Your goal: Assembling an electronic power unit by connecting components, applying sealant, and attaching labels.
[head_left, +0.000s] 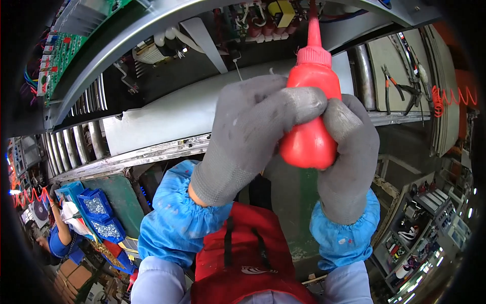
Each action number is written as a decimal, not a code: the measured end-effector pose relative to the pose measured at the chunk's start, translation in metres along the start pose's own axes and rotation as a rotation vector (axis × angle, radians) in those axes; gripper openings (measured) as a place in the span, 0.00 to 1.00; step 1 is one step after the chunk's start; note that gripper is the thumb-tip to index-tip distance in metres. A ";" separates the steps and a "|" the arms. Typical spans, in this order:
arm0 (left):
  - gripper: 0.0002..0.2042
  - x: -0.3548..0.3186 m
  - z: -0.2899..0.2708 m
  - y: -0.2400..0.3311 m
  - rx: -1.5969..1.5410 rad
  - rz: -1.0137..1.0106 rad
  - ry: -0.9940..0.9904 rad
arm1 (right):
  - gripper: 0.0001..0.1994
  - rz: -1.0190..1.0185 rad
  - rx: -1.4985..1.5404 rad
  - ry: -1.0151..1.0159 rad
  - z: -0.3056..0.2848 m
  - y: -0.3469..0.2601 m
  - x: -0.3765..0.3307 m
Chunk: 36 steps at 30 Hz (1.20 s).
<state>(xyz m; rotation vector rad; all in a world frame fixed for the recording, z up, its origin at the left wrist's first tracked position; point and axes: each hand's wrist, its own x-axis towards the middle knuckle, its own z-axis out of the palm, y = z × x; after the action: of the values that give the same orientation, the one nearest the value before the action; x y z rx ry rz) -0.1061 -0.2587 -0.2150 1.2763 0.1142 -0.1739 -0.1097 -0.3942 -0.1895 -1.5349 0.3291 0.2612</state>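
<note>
Red squeeze bottle: upright, nozzle up toward the wiring | left hand: grey-gloved fingers wrapped shut round its body | right hand: closed on its right side | technique: squeeze gently, keeping the nozzle steady.

Above me sits a green circuit board inside the grey metal cabinet, with pliers hanging at my right. Down at my left, blue bins of small silver parts stand beside another person.
</note>
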 end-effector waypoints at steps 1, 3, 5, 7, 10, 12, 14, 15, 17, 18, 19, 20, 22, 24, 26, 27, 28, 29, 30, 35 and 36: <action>0.18 -0.001 0.001 -0.001 0.082 0.083 0.013 | 0.13 0.003 0.001 -0.002 -0.001 -0.001 0.000; 0.18 0.001 0.003 0.003 0.005 -0.029 0.013 | 0.13 0.007 0.017 -0.015 -0.003 -0.001 0.001; 0.17 0.000 0.005 0.002 -0.075 -0.139 0.015 | 0.13 -0.004 -0.015 -0.025 -0.007 0.004 0.002; 0.16 -0.003 0.005 0.000 0.032 -0.170 0.020 | 0.13 -0.033 -0.075 -0.043 -0.013 0.008 0.003; 0.17 -0.008 0.008 -0.001 0.257 -0.113 0.018 | 0.12 -0.053 -0.160 -0.108 -0.024 0.009 0.002; 0.16 -0.008 0.012 0.000 0.206 -0.102 0.037 | 0.12 -0.116 -0.141 -0.110 -0.025 0.013 0.004; 0.16 -0.006 0.021 0.000 0.152 -0.090 0.049 | 0.11 -0.181 -0.125 -0.104 -0.029 0.011 0.007; 0.17 -0.004 0.024 -0.001 0.085 -0.119 0.071 | 0.11 -0.172 -0.118 -0.116 -0.032 0.006 0.009; 0.17 -0.001 0.028 -0.004 0.021 -0.148 0.093 | 0.11 -0.164 -0.109 -0.129 -0.039 0.003 0.015; 0.18 0.002 0.030 -0.006 -0.015 -0.142 0.086 | 0.11 -0.183 -0.152 -0.145 -0.042 0.002 0.018; 0.18 0.002 0.030 -0.006 -0.049 -0.137 0.083 | 0.11 -0.201 -0.192 -0.165 -0.043 0.002 0.020; 0.18 0.002 0.032 -0.005 -0.045 -0.135 0.089 | 0.11 -0.201 -0.187 -0.171 -0.041 0.001 0.020; 0.19 0.001 0.037 -0.005 -0.097 -0.107 0.147 | 0.10 -0.069 -0.001 -0.159 -0.037 -0.002 0.020; 0.20 0.001 0.040 -0.005 -0.084 -0.114 0.142 | 0.10 -0.096 -0.054 -0.175 -0.043 0.000 0.025; 0.20 0.001 0.043 -0.005 -0.069 -0.119 0.136 | 0.10 -0.153 -0.157 -0.203 -0.052 0.001 0.031; 0.20 0.002 0.046 -0.008 -0.089 -0.124 0.150 | 0.10 -0.182 -0.208 -0.216 -0.055 0.002 0.033; 0.20 0.002 0.047 -0.009 -0.106 -0.128 0.166 | 0.10 -0.212 -0.256 -0.231 -0.057 0.002 0.034; 0.20 0.000 0.047 -0.008 -0.102 -0.125 0.168 | 0.10 -0.214 -0.252 -0.234 -0.058 0.002 0.033; 0.20 -0.003 0.047 -0.007 -0.060 -0.151 0.158 | 0.10 -0.184 -0.234 -0.244 -0.059 0.003 0.031; 0.20 -0.016 0.052 -0.011 -0.019 -0.167 0.213 | 0.10 -0.174 -0.143 -0.284 -0.059 0.004 0.019; 0.19 -0.017 0.052 -0.010 -0.041 -0.132 0.221 | 0.10 -0.151 -0.112 -0.266 -0.056 0.001 0.017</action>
<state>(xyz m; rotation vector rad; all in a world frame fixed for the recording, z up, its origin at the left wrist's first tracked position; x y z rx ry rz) -0.1251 -0.3104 -0.2060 1.2452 0.3905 -0.1423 -0.0962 -0.4505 -0.1970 -1.6035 -0.0112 0.3645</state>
